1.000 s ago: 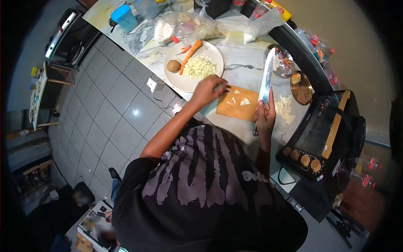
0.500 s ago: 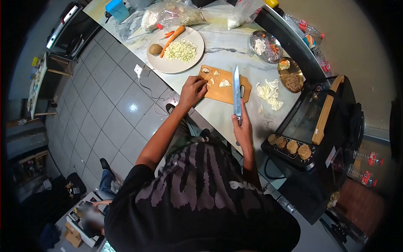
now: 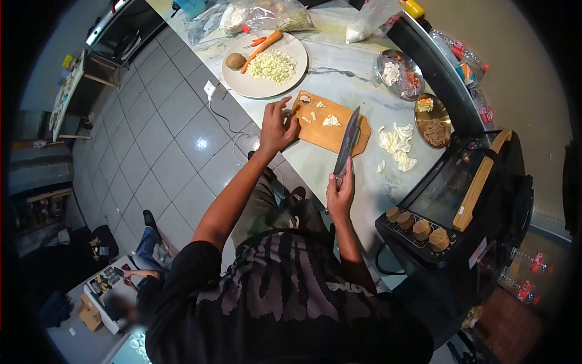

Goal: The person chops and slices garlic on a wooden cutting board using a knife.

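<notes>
My right hand [image 3: 341,193] is closed round the handle of a kitchen knife [image 3: 348,141]. The blade points away from me and slants over the right end of a wooden cutting board [image 3: 321,134], near its handle slot. At the board's left edge, my left hand [image 3: 278,128] has its fingers apart, with nothing visible in them. Small pale cabbage pieces [image 3: 331,121] lie scattered on the board. To the right, torn cabbage leaves [image 3: 397,145] rest on the marble counter.
Behind the board, a plate [image 3: 260,93] bears chopped pale vegetable, a carrot, chillies and a potato. Two metal dishes of food, one being a brown-filled dish [image 3: 445,115], stand at the right. A black oven [image 3: 448,182] flanks my right side. Plastic bags [image 3: 267,18] lie at the back.
My left hand has lifted slightly off the board's left edge and its fingers have spread. The knife has turned, its blade now dark and tilted more. The whole view has shifted slightly.
</notes>
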A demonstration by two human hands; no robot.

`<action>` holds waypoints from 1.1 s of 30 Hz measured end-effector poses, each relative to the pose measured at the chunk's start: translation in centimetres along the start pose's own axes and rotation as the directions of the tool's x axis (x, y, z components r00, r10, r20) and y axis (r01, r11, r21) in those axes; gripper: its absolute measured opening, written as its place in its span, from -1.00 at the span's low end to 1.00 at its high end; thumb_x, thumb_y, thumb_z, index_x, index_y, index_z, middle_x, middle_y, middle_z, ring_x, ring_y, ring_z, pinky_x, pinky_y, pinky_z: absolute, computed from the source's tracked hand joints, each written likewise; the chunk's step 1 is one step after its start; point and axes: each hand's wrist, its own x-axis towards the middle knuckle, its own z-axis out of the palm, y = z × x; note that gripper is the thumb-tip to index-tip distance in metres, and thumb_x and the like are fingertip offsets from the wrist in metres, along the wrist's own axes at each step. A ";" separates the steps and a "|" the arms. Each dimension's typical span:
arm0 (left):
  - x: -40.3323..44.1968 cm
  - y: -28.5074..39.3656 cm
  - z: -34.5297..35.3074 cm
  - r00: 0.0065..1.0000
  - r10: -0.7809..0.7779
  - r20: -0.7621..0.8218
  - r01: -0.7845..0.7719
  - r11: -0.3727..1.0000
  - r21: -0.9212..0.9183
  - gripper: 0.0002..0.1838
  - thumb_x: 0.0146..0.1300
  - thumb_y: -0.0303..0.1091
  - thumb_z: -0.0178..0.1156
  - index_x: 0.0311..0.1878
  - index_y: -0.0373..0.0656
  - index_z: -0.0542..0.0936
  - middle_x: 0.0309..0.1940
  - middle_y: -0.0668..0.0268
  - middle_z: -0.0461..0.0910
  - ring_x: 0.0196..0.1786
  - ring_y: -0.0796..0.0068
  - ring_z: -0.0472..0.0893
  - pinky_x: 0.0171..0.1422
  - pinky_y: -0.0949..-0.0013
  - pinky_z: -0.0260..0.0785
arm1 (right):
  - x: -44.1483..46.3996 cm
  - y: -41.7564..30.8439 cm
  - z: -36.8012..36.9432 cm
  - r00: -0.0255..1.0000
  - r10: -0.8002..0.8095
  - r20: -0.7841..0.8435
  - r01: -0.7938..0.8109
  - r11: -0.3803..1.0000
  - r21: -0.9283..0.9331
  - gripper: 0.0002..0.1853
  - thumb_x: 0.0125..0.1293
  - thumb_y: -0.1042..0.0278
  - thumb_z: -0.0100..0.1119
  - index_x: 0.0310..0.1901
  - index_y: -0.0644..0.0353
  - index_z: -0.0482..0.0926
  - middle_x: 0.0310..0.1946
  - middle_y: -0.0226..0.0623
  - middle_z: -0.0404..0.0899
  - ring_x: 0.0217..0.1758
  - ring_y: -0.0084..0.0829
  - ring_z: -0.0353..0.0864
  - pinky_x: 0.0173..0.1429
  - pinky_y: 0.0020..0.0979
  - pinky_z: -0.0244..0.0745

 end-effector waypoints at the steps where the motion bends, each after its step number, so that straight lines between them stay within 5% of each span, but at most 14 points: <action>1: 0.1 0.1 0.0 1.000 -0.003 -0.008 0.003 0.999 0.048 -0.48 0.19 -0.43 0.35 0.26 -0.15 0.56 -0.13 0.10 0.52 -0.10 0.18 0.58 0.02 0.23 0.49 | 0.1 0.1 0.2 1.000 0.005 -0.006 -0.005 1.000 0.006 -0.28 0.48 0.34 0.18 0.57 0.27 0.11 -0.07 -0.23 0.52 -0.22 -0.48 0.47 -0.12 -0.44 0.46; 3: 0.0 -0.3 0.2 0.998 0.006 0.057 -0.011 0.997 0.077 -0.54 0.20 -0.41 0.35 0.20 -0.14 0.60 -0.16 0.12 0.53 -0.11 0.18 0.57 0.00 0.24 0.48 | 0.6 -0.1 0.6 0.968 -0.250 -0.008 0.239 0.937 -0.256 -0.28 0.45 0.30 0.22 0.54 0.30 0.16 0.10 -0.06 0.56 -0.06 -0.28 0.60 0.03 -0.33 0.51; 6: 0.1 -0.4 0.5 0.995 0.002 0.095 -0.010 0.996 0.086 -0.72 0.20 -0.35 0.37 -0.01 -0.14 0.73 -0.25 0.17 0.54 -0.15 0.19 0.57 -0.06 0.25 0.47 | 0.4 -0.9 0.6 0.992 -0.127 -0.017 0.123 0.981 -0.149 -0.29 0.43 0.28 0.25 0.51 0.33 0.21 0.24 0.10 0.52 0.15 -0.08 0.61 0.20 -0.25 0.48; 9: 0.4 -0.4 0.3 0.988 -0.103 0.112 0.098 0.994 0.049 -0.81 0.23 -0.33 0.39 -0.12 -0.15 0.78 -0.27 0.18 0.55 -0.25 0.25 0.59 -0.15 0.25 0.49 | 0.7 -0.9 0.9 0.958 -0.285 -0.043 0.264 0.929 -0.260 -0.29 0.41 0.29 0.26 0.50 0.34 0.23 0.21 0.11 0.53 0.15 -0.07 0.61 0.20 -0.25 0.47; 14: 1.3 -0.8 0.0 0.960 -0.224 0.167 0.234 0.971 -0.044 -0.85 0.28 -0.35 0.37 -0.17 -0.21 0.76 -0.31 0.18 0.58 -0.29 0.27 0.63 -0.17 0.29 0.50 | 1.3 -1.3 1.2 0.957 -0.282 -0.074 0.255 0.932 -0.256 -0.28 0.39 0.31 0.28 0.49 0.35 0.23 0.19 0.11 0.54 0.15 -0.06 0.62 0.20 -0.24 0.48; 16: 0.1 -1.1 0.1 0.954 -0.234 0.185 0.249 0.967 -0.059 -0.85 0.29 -0.34 0.37 -0.17 -0.22 0.75 -0.32 0.17 0.59 -0.28 0.26 0.64 -0.17 0.28 0.50 | 0.6 -2.1 1.0 0.986 -0.162 -0.043 0.144 0.951 -0.273 -0.30 0.42 0.35 0.24 0.51 0.35 0.21 0.28 0.05 0.50 0.23 -0.21 0.56 0.29 -0.31 0.42; 18: 0.7 -1.6 0.1 0.982 -0.169 0.088 0.174 0.983 -0.053 -0.84 0.30 -0.33 0.37 -0.18 -0.23 0.73 -0.31 0.17 0.61 -0.29 0.25 0.64 -0.16 0.28 0.50 | 1.8 -0.4 1.5 0.961 -0.266 -0.072 0.230 0.919 -0.321 -0.30 0.42 0.35 0.24 0.51 0.34 0.20 0.28 0.00 0.51 0.22 -0.28 0.55 0.27 -0.36 0.42; 20: 0.2 -1.6 0.0 0.980 -0.180 0.080 0.188 0.976 -0.113 -0.84 0.30 -0.34 0.37 -0.17 -0.23 0.72 -0.31 0.17 0.63 -0.30 0.25 0.65 -0.17 0.29 0.50 | 1.3 0.5 1.3 0.948 -0.306 -0.091 0.262 0.909 -0.325 -0.29 0.42 0.35 0.25 0.52 0.32 0.20 0.13 -0.14 0.58 0.03 -0.41 0.59 0.11 -0.44 0.47; 21: 0.1 -1.4 -0.1 0.971 -0.217 0.099 0.230 0.963 -0.139 -0.85 0.30 -0.35 0.38 -0.16 -0.22 0.72 -0.30 0.18 0.65 -0.31 0.33 0.65 -0.18 0.34 0.49 | 1.0 0.5 1.0 0.975 -0.208 -0.083 0.173 0.934 -0.313 -0.28 0.42 0.35 0.27 0.52 0.31 0.19 -0.06 -0.30 0.60 -0.22 -0.56 0.51 -0.11 -0.52 0.44; 22: 0.3 -1.4 -0.4 0.961 -0.249 0.117 0.266 0.950 -0.161 -0.85 0.31 -0.36 0.39 -0.15 -0.22 0.73 -0.29 0.20 0.66 -0.32 0.41 0.65 -0.18 0.38 0.48 | 1.0 0.4 1.0 0.973 -0.209 -0.092 0.170 0.931 -0.324 -0.28 0.42 0.35 0.27 0.52 0.31 0.19 -0.06 -0.30 0.60 -0.22 -0.56 0.51 -0.11 -0.52 0.44; 24: 0.1 -1.6 -0.2 0.960 -0.251 0.122 0.274 0.930 -0.244 -0.84 0.29 -0.35 0.41 -0.18 -0.24 0.72 -0.32 0.21 0.65 -0.34 0.43 0.64 -0.21 0.39 0.48 | 1.1 0.8 1.0 0.988 -0.121 -0.096 0.095 0.966 -0.240 -0.27 0.37 0.31 0.30 0.49 0.35 0.23 0.25 0.07 0.53 0.10 -0.23 0.62 0.18 -0.30 0.51; 33: 0.6 -2.3 -1.1 0.921 -0.282 0.270 0.373 0.840 -0.394 -0.73 0.25 -0.30 0.48 -0.34 -0.31 0.64 -0.42 0.29 0.57 -0.45 0.60 0.50 -0.31 0.47 0.43 | -0.2 -0.9 2.4 0.981 -0.083 -0.175 0.049 0.980 -0.192 -0.21 0.37 0.33 0.32 0.53 0.35 0.15 0.13 -0.15 0.56 -0.11 -0.50 0.56 0.09 -0.38 0.51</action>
